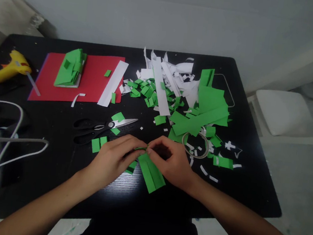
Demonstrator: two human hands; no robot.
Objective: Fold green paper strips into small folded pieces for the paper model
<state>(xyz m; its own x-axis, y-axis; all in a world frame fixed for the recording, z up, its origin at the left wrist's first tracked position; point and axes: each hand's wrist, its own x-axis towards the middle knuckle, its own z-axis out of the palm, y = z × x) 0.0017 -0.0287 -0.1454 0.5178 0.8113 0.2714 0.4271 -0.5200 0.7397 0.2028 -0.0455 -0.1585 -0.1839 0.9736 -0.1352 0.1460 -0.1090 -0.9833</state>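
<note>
My left hand [117, 154] is closed, with a small green paper piece [141, 149] pinched between thumb and fingers. The fingertips of my right hand [174, 159] are pressed together at the right end of that same piece; its far edge is hidden by them. Just below lies a folded green paper strip [151, 174] with a lengthwise crease, its top end under my hands. A smaller green scrap [131, 167] sits below my left fingers. Black-handled scissors [107, 125] rest beyond my left hand, blades slightly apart, and a tape roll [207, 148] lies beside my right hand.
A red sheet [91, 95] holds a green folded paper bundle [70, 68] and a white strip [112, 84]. A yellow glue gun [12, 67] is at the left, above white cables [16, 128]. Green cuttings [148, 90], white scraps [175, 74] and larger green sheets [213, 105] pile up behind.
</note>
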